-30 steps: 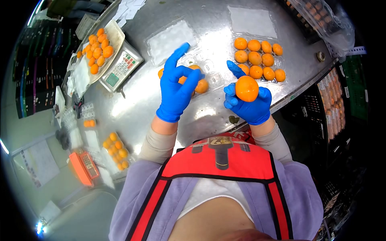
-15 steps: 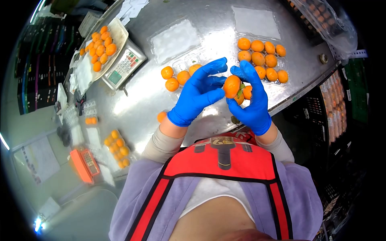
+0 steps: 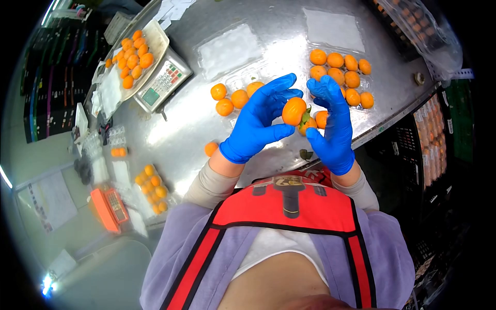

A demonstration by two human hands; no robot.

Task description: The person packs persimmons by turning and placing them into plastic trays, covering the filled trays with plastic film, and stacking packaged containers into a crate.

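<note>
A glossy, smooth orange fruit (image 3: pixel 294 111) sat between the person's two hands, held in the curl of the left hand (image 3: pixel 261 118); the right hand (image 3: pixel 333 124) was cupped open just beside it. Nearly round, its slightly longer axis ran away from the person. Green leaf (image 3: pixel 306 114) showed at its right-hand edge.

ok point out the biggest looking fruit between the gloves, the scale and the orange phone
Fruit (image 3: pixel 294 111): head view, middle of its skin
Scale (image 3: pixel 167 77): head view, its keypad
Phone (image 3: pixel 105 211): head view, its orange body
</note>
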